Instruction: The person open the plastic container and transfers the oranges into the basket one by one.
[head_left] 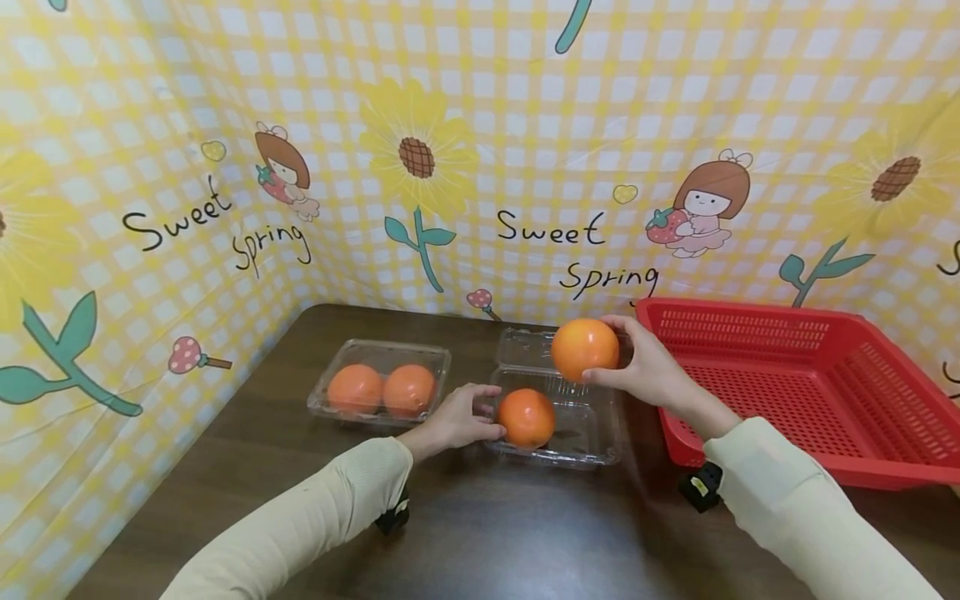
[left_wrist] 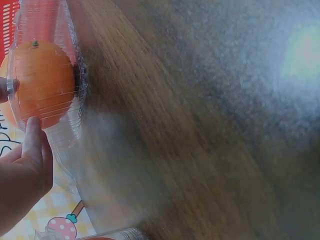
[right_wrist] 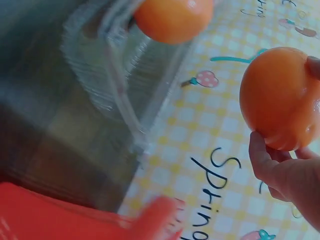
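Observation:
My right hand (head_left: 648, 367) grips an orange (head_left: 585, 350), raised above an open clear plastic clamshell box (head_left: 592, 429). In the right wrist view, fingertips and thumb press the held orange (right_wrist: 280, 100) from opposite sides. A second orange (head_left: 527, 418) sits in the left part of that box. At the box's left side is my left hand (head_left: 453, 419), thumb and fingers apart, fingertips right by the second orange. The left wrist view shows a fingertip against the box's clear wall (left_wrist: 55, 107), with the orange (left_wrist: 45, 80) behind the plastic.
Left of my left hand stands another clear box (head_left: 442, 367) with two oranges (head_left: 382, 390) inside. A red perforated plastic basket (head_left: 757, 392) takes up the right side. Dark wooden table (head_left: 487, 533) lies under everything, and a yellow checked cloth (head_left: 525, 108) hangs behind it.

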